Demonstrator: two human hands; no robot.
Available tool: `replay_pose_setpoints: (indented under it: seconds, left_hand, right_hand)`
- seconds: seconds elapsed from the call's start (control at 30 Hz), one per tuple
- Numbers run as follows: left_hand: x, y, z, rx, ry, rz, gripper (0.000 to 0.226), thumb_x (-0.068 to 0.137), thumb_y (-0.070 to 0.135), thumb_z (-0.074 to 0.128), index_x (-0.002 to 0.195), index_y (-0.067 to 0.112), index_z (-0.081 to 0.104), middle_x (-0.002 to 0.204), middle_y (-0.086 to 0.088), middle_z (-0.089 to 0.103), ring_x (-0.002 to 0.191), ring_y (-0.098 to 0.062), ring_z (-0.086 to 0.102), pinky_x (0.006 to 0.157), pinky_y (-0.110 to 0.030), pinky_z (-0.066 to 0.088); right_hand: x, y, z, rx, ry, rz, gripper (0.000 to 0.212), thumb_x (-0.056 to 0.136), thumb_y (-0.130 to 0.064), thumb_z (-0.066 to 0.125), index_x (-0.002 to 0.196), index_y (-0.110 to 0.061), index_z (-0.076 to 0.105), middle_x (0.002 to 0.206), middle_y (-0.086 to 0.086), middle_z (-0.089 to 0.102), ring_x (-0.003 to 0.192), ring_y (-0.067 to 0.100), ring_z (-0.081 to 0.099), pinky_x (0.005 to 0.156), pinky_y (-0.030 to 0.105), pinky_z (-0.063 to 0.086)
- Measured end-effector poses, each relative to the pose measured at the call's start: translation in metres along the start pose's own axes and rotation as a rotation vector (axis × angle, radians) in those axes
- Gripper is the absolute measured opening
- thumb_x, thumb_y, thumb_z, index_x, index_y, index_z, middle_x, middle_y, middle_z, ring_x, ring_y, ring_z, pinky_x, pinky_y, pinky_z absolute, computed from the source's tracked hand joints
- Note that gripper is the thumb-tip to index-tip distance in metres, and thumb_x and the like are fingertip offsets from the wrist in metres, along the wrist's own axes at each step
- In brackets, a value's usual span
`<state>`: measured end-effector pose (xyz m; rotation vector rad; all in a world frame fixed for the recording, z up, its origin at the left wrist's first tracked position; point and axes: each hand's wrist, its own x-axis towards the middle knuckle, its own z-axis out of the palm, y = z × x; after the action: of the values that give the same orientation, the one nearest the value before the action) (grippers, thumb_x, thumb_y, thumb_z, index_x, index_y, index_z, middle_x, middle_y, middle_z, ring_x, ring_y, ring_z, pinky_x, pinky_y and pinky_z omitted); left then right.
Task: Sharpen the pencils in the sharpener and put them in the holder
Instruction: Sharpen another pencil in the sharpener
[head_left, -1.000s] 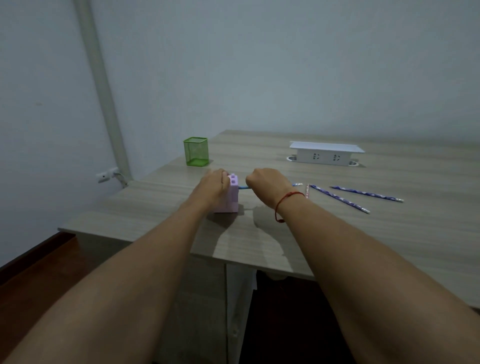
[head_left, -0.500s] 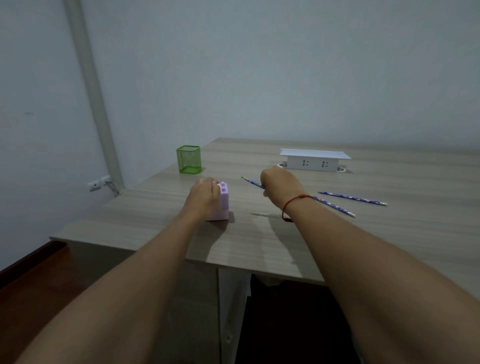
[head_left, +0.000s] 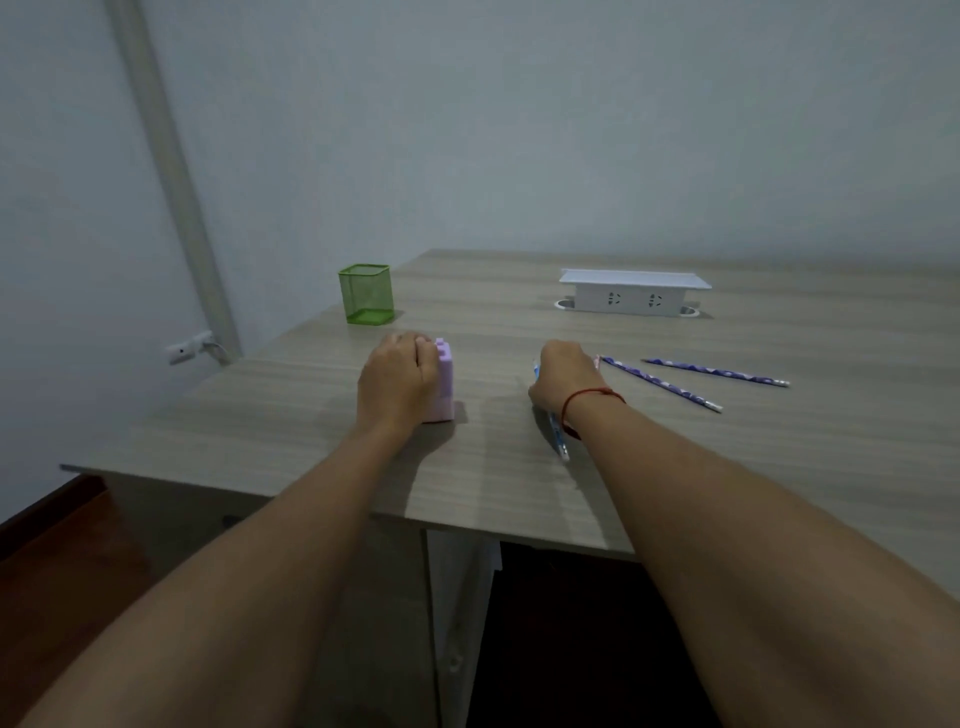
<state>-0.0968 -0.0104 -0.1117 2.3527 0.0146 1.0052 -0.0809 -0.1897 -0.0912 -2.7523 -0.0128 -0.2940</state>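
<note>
now, sharpener (head_left: 447, 382) and pencil (head_left: 558, 441) both held on the worktop (head_left: 779, 467)
left hand (head_left: 400, 379) wraps the pink sharpener; right hand (head_left: 566, 379) grips the blue pencil.

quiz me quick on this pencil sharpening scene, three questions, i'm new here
1. What does the left hand grip?
2. The blue pencil is held by: A) the left hand B) the right hand C) no hand
3. True or false: a pencil stands in the green holder.

Key: 1. the pink sharpener; 2. B; 3. false
</note>
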Motion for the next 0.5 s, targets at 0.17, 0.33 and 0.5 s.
replay_pose_setpoints:
  seconds: [0.17, 0.33, 0.5]
  left_hand:
    - [0.000, 0.002, 0.003, -0.030, 0.054, 0.038, 0.054, 0.084, 0.036, 0.023, 0.090, 0.005, 0.067, 0.096, -0.019, 0.065, 0.088, -0.035, 0.058, 0.072, -0.039, 0.041]
    - [0.002, 0.004, 0.004, -0.047, 0.043, 0.030, 0.063, 0.078, 0.042, 0.017, 0.090, 0.007, 0.067, 0.096, -0.017, 0.066, 0.088, -0.034, 0.058, 0.073, -0.039, 0.042]
    - [0.004, 0.001, 0.003, -0.081, -0.022, -0.007, 0.032, 0.093, 0.020, 0.037, 0.094, 0.006, 0.066, 0.099, -0.015, 0.065, 0.090, -0.031, 0.057, 0.072, -0.032, 0.038]
  right_hand:
    - [0.012, 0.010, -0.004, -0.050, -0.003, -0.008, 0.017, 0.089, -0.013, 0.061, 0.103, -0.002, 0.060, 0.112, 0.018, 0.063, 0.097, 0.033, 0.063, 0.073, 0.032, 0.047]
    - [0.014, 0.020, -0.015, -0.229, 0.066, 0.018, 0.024, 0.092, -0.008, 0.053, 0.114, -0.005, 0.060, 0.116, 0.013, 0.062, 0.106, 0.030, 0.062, 0.084, 0.035, 0.050]
    - [0.006, 0.034, -0.009, -0.364, -0.041, 0.051, 0.026, 0.092, -0.004, 0.053, 0.116, -0.005, 0.061, 0.116, 0.013, 0.063, 0.105, 0.029, 0.062, 0.081, 0.033, 0.050]
